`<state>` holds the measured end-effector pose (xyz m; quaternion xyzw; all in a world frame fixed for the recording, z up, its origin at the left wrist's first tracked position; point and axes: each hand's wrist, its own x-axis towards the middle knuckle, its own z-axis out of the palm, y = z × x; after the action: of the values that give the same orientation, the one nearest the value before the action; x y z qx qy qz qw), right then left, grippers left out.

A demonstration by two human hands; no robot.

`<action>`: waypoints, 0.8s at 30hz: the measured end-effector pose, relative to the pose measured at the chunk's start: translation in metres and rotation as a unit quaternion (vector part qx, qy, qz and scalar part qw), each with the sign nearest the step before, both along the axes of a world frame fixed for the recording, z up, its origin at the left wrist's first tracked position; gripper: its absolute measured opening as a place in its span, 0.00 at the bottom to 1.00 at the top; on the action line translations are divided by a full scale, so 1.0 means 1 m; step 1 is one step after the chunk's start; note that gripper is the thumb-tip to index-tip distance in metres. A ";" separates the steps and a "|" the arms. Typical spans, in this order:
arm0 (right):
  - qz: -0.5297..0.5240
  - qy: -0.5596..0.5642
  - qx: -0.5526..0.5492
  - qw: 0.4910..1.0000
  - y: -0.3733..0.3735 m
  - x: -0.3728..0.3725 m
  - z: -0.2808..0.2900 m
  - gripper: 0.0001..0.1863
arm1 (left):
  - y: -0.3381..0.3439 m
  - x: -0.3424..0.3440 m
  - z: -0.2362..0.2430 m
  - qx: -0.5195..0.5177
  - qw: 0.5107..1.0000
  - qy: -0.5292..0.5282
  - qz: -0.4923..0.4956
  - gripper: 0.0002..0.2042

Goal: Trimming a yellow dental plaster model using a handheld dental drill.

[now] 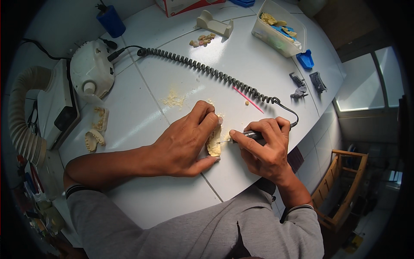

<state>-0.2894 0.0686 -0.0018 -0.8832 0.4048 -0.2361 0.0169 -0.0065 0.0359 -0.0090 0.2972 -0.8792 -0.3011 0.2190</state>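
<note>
While a pale yellow cast piece (214,147) sits over the near part of the worktop (183,194), the left grip (183,140) pinches it end to end; the right grip (268,149) is wrapped around a dark handpiece (251,134), tip at the piece's right side. Nearby: pale shavings (174,100); pink stick (249,100). Farther: black coiled cord (202,67), leading to white control unit (89,69); translucent box (269,38), yellow fragments (269,18) inside.

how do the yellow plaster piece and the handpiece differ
The yellow plaster piece is pale and matte, while the handpiece is dark and shiny. The plaster piece is in the left hand; the handpiece is in the right hand. The handpiece has a black coiled cord; the plaster piece has none. Both are partly hidden by the hands.
</note>
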 end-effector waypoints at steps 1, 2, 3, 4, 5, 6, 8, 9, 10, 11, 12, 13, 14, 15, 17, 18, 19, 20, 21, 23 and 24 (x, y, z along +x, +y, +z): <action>0.001 0.001 -0.001 1.000 0.000 0.000 0.000 0.25 | 0.000 0.000 0.000 -0.001 1.000 0.001 0.001 0.37; -0.002 -0.001 -0.003 1.000 0.000 0.000 0.000 0.26 | -0.001 0.000 0.000 -0.003 1.000 0.001 -0.001 0.37; -0.003 -0.004 -0.006 1.000 -0.001 0.001 0.000 0.26 | 0.000 0.000 0.001 -0.007 1.000 -0.001 -0.001 0.37; 0.000 -0.005 -0.008 1.000 -0.001 0.001 0.000 0.26 | 0.000 0.001 0.002 -0.009 1.000 -0.001 0.002 0.37; 0.003 -0.007 -0.008 1.000 -0.001 0.001 0.000 0.26 | 0.001 0.001 0.004 -0.009 1.000 -0.003 0.002 0.37; 0.002 -0.006 -0.007 1.000 0.000 0.000 0.000 0.26 | 0.000 0.001 0.003 -0.009 1.000 -0.002 -0.002 0.38; 0.000 -0.002 -0.009 1.000 -0.001 0.000 0.000 0.26 | 0.000 0.000 0.001 -0.008 1.000 -0.003 -0.003 0.38; -0.002 0.001 -0.011 1.000 -0.001 0.000 0.000 0.26 | -0.001 0.000 0.001 -0.007 1.000 -0.005 -0.003 0.37; -0.002 0.001 -0.012 1.000 0.000 0.000 0.000 0.26 | -0.001 0.000 0.001 -0.008 1.000 -0.005 -0.003 0.37; -0.001 -0.001 -0.008 1.000 0.000 0.000 0.000 0.25 | -0.001 0.000 0.001 -0.007 1.000 -0.004 -0.005 0.37; 0.002 -0.005 -0.003 1.000 0.000 0.000 0.001 0.25 | 0.000 0.000 0.001 -0.007 1.000 -0.005 -0.004 0.37; 0.004 -0.006 -0.004 1.000 0.000 0.001 0.001 0.25 | 0.000 0.001 0.002 -0.007 1.000 -0.007 -0.002 0.37; 0.004 -0.005 -0.006 1.000 -0.001 0.001 0.001 0.25 | 0.001 0.002 0.003 -0.007 1.000 -0.007 0.000 0.37; 0.002 -0.001 -0.008 1.000 -0.001 0.001 0.001 0.26 | 0.001 0.001 0.003 -0.006 1.000 -0.005 -0.002 0.38; 0.000 0.000 -0.008 1.000 -0.001 0.000 0.000 0.26 | -0.001 0.000 0.001 0.000 1.000 -0.003 -0.003 0.38; 0.000 -0.002 -0.008 1.000 0.000 0.000 0.000 0.26 | 0.000 0.000 0.001 0.007 1.000 -0.004 -0.002 0.38; 0.000 -0.002 -0.008 1.000 0.000 0.000 0.000 0.26 | 0.000 0.000 0.002 0.007 1.000 -0.004 -0.002 0.38; 0.001 -0.001 -0.007 1.000 -0.001 0.000 0.001 0.26 | 0.000 0.000 0.003 0.006 1.000 -0.006 -0.002 0.38; 0.003 -0.001 -0.006 1.000 -0.001 0.000 0.002 0.26 | 0.000 0.000 0.004 0.004 1.000 -0.007 -0.002 0.38; 0.004 -0.003 -0.007 1.000 -0.001 0.000 0.002 0.26 | 0.001 0.000 0.005 0.002 1.000 -0.007 -0.001 0.38; 0.004 -0.005 -0.007 1.000 -0.001 0.000 0.001 0.26 | 0.000 0.000 0.005 0.001 1.000 -0.005 -0.002 0.38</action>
<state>-0.2896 0.0681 -0.0009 -0.8837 0.3995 -0.2434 0.0143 -0.0064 0.0363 -0.0043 0.2972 -0.8806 -0.3011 0.2133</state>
